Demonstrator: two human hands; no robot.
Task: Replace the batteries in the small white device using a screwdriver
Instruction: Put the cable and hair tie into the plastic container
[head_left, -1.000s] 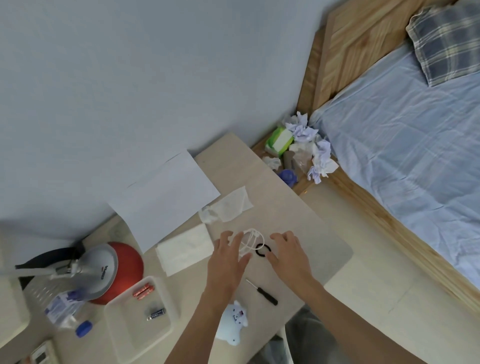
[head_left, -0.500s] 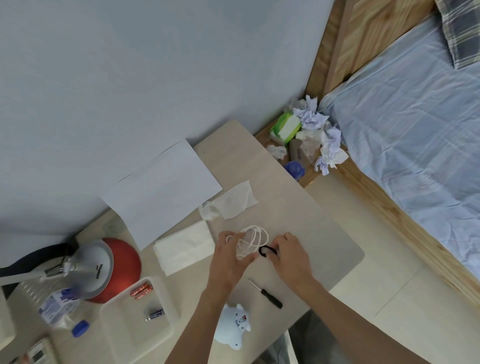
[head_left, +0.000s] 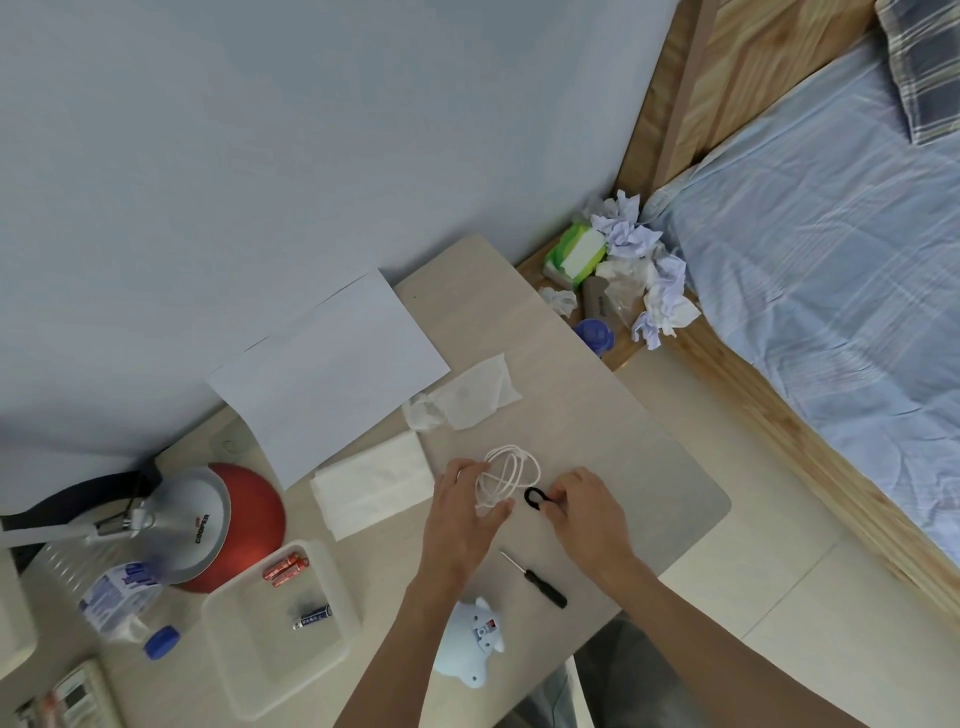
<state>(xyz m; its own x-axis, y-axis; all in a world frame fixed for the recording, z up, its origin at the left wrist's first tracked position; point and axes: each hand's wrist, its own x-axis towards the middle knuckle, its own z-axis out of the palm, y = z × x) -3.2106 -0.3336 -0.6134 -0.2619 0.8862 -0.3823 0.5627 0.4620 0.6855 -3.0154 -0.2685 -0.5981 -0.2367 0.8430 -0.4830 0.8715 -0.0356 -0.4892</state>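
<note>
Left hand (head_left: 462, 514) gripping coil (head_left: 506, 475), right hand (head_left: 589, 514) pinching tie (head_left: 534, 498); if the tie is slipping, the coil is likely springing loose.

On the desk (head_left: 623, 436), a coiled cable (head_left: 511, 467) is being held by the left hand (head_left: 457, 525), a loop (head_left: 532, 499) just right of it by the right hand (head_left: 589, 512). Nearer, the screwdriver (head_left: 535, 581) is being flanked on its left by the device (head_left: 470, 649), then the tray (head_left: 270, 670).

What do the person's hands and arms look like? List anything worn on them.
The left hand and right hand are bare: no gloves, and no rings on the fingers that show. The left forearm and right forearm are bare too, with no sleeve, watch or bracelet in view up to the picture's edge.
</note>
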